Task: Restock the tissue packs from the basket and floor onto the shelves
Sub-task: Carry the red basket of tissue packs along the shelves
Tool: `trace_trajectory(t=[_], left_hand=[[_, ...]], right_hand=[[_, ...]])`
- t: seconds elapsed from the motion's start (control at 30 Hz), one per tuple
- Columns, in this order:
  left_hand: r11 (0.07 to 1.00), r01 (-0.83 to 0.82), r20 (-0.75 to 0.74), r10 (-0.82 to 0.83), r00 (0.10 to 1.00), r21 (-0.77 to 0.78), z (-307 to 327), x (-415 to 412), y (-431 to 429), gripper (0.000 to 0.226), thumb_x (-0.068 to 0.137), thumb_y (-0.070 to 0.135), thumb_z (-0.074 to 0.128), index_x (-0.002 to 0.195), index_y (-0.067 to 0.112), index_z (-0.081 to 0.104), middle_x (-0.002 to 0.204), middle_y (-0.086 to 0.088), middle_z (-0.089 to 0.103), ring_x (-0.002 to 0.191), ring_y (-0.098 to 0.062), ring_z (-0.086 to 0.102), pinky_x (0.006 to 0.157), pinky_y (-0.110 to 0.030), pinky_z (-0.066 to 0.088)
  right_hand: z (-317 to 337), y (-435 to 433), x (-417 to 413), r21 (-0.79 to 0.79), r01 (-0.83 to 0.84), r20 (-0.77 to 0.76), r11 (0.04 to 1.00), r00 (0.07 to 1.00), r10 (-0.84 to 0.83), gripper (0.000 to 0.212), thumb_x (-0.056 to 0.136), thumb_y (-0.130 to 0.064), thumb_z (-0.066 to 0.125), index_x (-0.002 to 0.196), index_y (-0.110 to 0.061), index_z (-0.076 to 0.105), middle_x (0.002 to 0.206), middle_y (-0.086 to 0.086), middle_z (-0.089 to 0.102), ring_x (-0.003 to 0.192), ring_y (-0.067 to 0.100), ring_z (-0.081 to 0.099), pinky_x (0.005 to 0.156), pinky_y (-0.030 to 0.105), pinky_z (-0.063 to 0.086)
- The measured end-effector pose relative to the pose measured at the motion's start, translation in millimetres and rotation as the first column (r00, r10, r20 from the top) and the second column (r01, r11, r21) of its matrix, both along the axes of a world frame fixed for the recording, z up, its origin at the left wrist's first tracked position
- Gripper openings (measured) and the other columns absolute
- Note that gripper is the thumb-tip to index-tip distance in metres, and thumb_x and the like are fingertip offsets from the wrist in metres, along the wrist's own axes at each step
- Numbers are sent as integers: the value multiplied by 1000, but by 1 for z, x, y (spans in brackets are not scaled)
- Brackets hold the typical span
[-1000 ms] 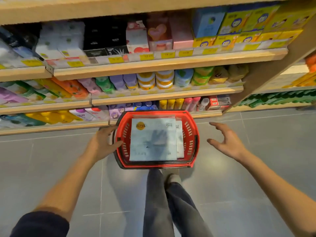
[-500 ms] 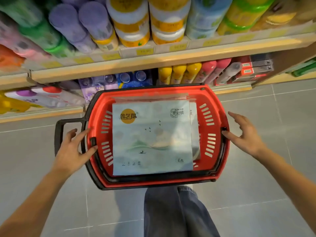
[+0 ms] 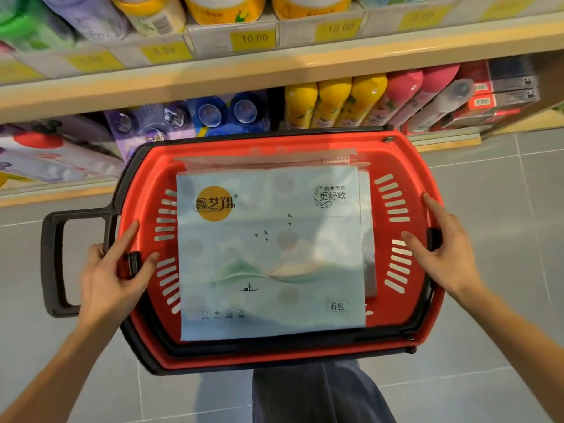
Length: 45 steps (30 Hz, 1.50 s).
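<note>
A red shopping basket [image 3: 406, 166] with a black frame sits on the grey floor in front of the shelves. A pale blue-white tissue pack [image 3: 268, 254] with an orange round logo lies flat on top inside it. The edge of a pink-patterned pack [image 3: 274, 158] shows under it at the far side. My left hand [image 3: 113, 273] grips the basket's left rim at the handle pivot, thumb inside. My right hand [image 3: 442, 248] holds the right rim, thumb inside the basket.
The basket's black handle [image 3: 52, 264] is folded out to the left. Behind it a low wooden shelf [image 3: 442, 141] holds yellow and pink bottles [image 3: 351, 102] and blue blister packs [image 3: 225, 116]. The shelf above [image 3: 213, 76] carries tubs and price tags. My trouser leg [image 3: 320, 392] is below.
The view has dropped and closed in on the basket. Both hands came from hovering beside it to resting on and gripping its left and right rims.
</note>
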<state>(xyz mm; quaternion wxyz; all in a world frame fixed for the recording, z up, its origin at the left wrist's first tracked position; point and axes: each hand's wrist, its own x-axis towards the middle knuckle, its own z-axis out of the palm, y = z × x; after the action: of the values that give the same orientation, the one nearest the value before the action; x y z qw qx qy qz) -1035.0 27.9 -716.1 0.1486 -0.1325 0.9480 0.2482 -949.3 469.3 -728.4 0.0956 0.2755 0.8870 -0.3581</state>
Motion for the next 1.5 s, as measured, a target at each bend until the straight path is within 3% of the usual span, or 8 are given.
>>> trace_trajectory(t=[0.3,0.47,0.7,0.87,1.0,1.1,1.23,1.5], left_hand=[[1000,7,-30,-7,1000,7,11,-6,1,54,79,31,68,118,55,39,93,-12,46,65,-10,47,75,-32,46],[1000,0,-57,0,998,-3,49,-5,1,50,78,28,69,125,33,52,88,-15,50,63,-15,49,67,-7,42],[998,-68,-93,69,993,14,153,11,-8,53,77,29,70,127,28,54,100,-21,56,79,-22,52,88,-37,47],[997,-73,-169,76,983,24,259,27,-17,53,77,35,71,126,27,55,111,-23,59,83,-22,54,92,-38,46],[993,-109,-241,115,964,40,346,50,-31,55,74,47,68,123,26,58,114,-17,65,98,-32,62,95,-43,47],[988,-139,-294,151,944,62,406,72,-37,47,79,36,69,124,25,58,118,-15,65,109,-28,59,99,-40,44],[972,-207,-320,233,918,114,480,116,-55,59,71,54,66,124,30,56,122,-12,63,113,-24,58,102,-42,43],[939,-344,-430,310,848,-2,594,201,-112,44,80,37,67,120,19,62,90,-29,67,71,-32,56,65,-39,37]], right_hand=[[14,-6,-10,31,35,21,999,999,-35,54,89,-27,53,139,-26,32,126,19,48,106,28,54,87,49,49],[45,-1,-16,-3,2,21,1000,1000,-2,53,88,-29,54,137,-31,33,126,17,51,103,31,58,85,50,52],[141,-1,-25,-80,-59,-47,995,997,56,50,85,-32,58,127,-47,35,119,14,56,97,29,61,82,49,54],[248,-10,-31,-82,-90,-130,993,988,79,60,72,-34,53,131,-28,41,117,16,60,95,28,61,83,38,51],[336,-14,-29,-47,-149,-224,988,965,135,63,68,-39,50,130,-29,44,114,12,62,97,29,60,88,46,50],[402,-20,-23,11,-175,-285,984,943,171,61,68,-36,50,129,-27,48,103,3,60,90,20,56,86,32,46],[482,-34,-20,-12,-287,-375,958,889,262,55,70,-28,52,125,-24,51,99,0,60,84,17,57,72,19,41],[587,-109,-24,69,-499,-488,864,738,466,41,80,-29,59,121,-22,57,105,0,60,86,19,55,77,30,40]])
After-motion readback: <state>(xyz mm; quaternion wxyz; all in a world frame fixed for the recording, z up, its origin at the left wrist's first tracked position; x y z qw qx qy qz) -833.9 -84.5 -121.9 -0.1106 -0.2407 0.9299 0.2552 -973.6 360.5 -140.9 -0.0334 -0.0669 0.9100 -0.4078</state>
